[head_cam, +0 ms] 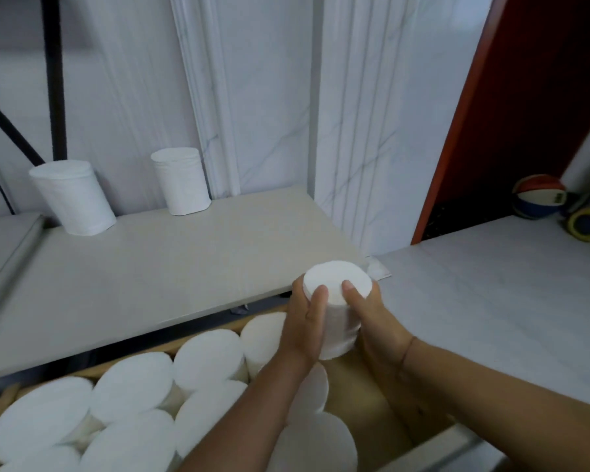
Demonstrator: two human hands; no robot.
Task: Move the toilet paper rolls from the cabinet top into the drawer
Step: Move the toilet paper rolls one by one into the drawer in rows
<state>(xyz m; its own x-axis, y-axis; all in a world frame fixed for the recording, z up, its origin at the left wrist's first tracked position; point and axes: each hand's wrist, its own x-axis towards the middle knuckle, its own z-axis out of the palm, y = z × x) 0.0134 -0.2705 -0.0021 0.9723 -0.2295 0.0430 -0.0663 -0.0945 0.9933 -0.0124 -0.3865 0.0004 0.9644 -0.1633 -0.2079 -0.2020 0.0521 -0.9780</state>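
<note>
White roll (335,280) clasped between left hand (305,330), right hand (373,323).

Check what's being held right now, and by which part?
One roll, upright, held by both hands. The left hand and right hand wrap its opposite sides, and both thumbs rest on the near edge of its top face.

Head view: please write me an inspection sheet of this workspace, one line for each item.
Surface: beige cabinet top.
Job's things: back-left roll and back-right roll upright on it; held roll above the open drawer; many stored rolls standing in the drawer.
Clutter: paper scrap at the cabinet's right corner.
Hands: left hand and right hand both grip the held roll.
Cables: nothing seen.
Surroundings: marble wall, black bars, red panel, ball and yellow object far right.
</note>
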